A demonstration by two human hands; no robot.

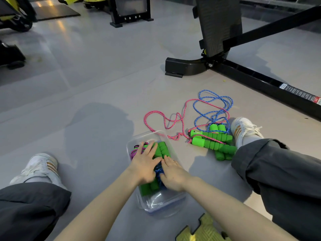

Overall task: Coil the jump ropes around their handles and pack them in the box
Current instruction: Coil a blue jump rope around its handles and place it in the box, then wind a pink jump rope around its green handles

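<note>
My left hand (145,164) and right hand (173,174) pressed flat, holding nothing, on the coiled ropes (163,148) in the box (157,205), while the loose ropes (212,136) (handles (224,149) lying crosswise) lay on the floor (104,119), nearer my right hand.

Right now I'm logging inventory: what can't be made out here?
Head view:
Green-handled rope bundles in the clear plastic box: count hidden by left hand and right hand.
Whether the right hand pinches blue rope: palm side hidden.
Yellow foam mat: cut off by bottom edge.
White label on black frame: too small to read.
</note>
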